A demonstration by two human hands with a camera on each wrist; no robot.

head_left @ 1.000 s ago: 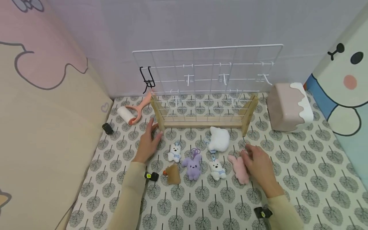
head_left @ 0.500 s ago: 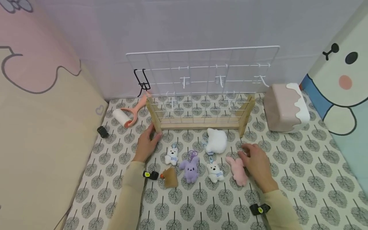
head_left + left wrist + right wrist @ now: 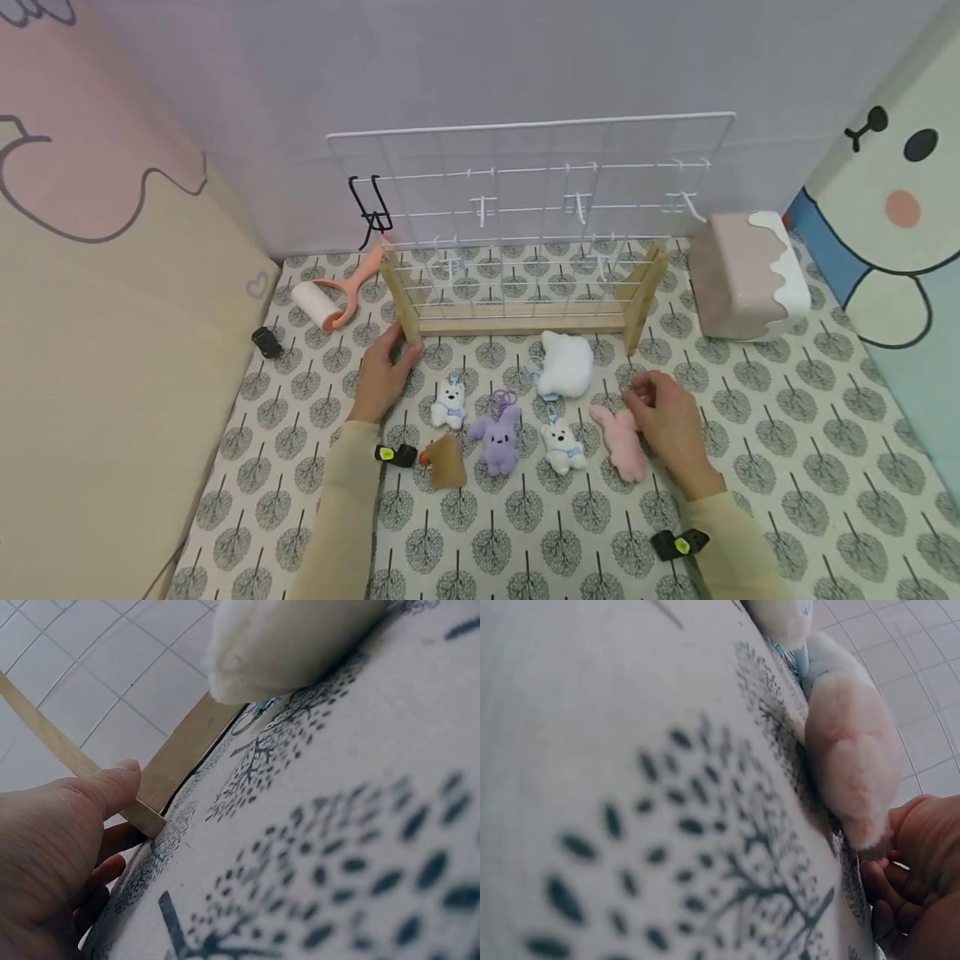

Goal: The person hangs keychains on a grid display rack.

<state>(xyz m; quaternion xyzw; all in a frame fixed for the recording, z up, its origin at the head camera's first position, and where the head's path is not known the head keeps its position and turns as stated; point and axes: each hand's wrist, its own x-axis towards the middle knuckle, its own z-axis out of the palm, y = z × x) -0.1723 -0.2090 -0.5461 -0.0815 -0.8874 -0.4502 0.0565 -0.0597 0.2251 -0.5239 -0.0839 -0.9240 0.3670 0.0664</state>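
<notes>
Gripping wire rack [image 3: 525, 327] at left foot [image 3: 147, 820] with left hand [image 3: 378, 383]: thumb and fingers opposed, clearest in left wrist view. With right hand [image 3: 671, 429], fingers bent beside pink plush [image 3: 623, 450] on cloth [image 3: 543, 521]; cannot tell whether gripping. Head view only: purple rabbit [image 3: 498, 442], lint roller [image 3: 315, 305].

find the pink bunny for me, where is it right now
In the head view, the pink bunny lies on the tree-print cloth right of centre, between a white bear on its left and the right hand at its upper right.
</notes>
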